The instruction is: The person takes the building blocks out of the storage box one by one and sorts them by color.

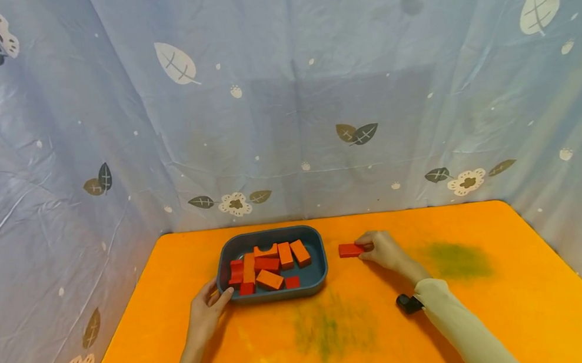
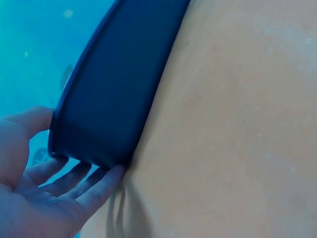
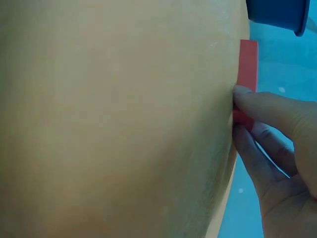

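Your right hand point(image 1: 383, 250) rests on the orange tabletop point(image 1: 522, 299) with a flat red block point(image 1: 351, 250) at its nine o'clock, lying on the cloth just beside the right wall of the blue tray point(image 1: 322, 273). Your fingertips are curled together onto the near end of that block; in the right wrist view the thumb and fingers point(image 3: 262, 106) pinch its end while the rest of the red block point(image 3: 248, 62) sticks out past them toward the tray's corner point(image 3: 277, 15). Your left hand point(image 1: 205, 309) sits at the tray's seven o'clock corner, fingers relaxed and spread apart; the left wrist view shows the fingers point(image 2: 94, 191) lying under and against the tray's dark wall point(image 2: 114, 99), with the thumb up by the rim, not clenched. Inside the tray lies a heap of red and orange blocks point(image 1: 268, 265), well apart from your right hand.
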Demonstrator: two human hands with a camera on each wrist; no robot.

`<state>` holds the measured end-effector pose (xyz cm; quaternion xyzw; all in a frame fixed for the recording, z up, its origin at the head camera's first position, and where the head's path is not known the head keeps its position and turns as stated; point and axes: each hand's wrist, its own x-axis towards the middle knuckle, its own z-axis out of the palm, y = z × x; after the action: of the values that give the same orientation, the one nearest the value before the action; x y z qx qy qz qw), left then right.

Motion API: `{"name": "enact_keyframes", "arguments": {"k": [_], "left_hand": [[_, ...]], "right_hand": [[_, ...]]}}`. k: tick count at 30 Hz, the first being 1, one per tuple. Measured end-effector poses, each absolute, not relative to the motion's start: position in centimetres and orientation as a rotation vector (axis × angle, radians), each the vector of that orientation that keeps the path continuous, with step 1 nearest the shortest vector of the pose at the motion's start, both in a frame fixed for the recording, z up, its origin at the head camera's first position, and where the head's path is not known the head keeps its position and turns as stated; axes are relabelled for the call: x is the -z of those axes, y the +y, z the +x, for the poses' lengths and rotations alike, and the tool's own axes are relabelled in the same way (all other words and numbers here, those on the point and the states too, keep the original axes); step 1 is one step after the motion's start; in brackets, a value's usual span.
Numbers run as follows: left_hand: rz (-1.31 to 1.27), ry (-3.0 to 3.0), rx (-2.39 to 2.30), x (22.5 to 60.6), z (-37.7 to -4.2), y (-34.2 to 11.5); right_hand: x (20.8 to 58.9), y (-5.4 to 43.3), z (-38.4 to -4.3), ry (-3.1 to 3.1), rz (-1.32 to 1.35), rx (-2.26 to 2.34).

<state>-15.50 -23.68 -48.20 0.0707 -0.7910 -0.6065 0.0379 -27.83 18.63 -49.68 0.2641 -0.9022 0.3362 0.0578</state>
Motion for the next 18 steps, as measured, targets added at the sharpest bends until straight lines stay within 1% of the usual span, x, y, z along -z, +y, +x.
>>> {"name": "enact_keyframes", "arguments": {"k": [5,12,18], "left_hand": [[0.218,-2.421,1.858,48.2,-15.4,-23.7],[0.215,-2.406,1.883,48.2,-15.5,-23.6],[0.214,-2.397,1.908,48.1,-15.4,-23.5]], "right_hand": [[49.6,18.6,-27.7,-2.727,0.809,-1.053],[48.9,18.4,-27.5,-2.751,0.833,-0.912],[46.4,17.6,-27.5,-2.798,0.864,-0.934]]}}
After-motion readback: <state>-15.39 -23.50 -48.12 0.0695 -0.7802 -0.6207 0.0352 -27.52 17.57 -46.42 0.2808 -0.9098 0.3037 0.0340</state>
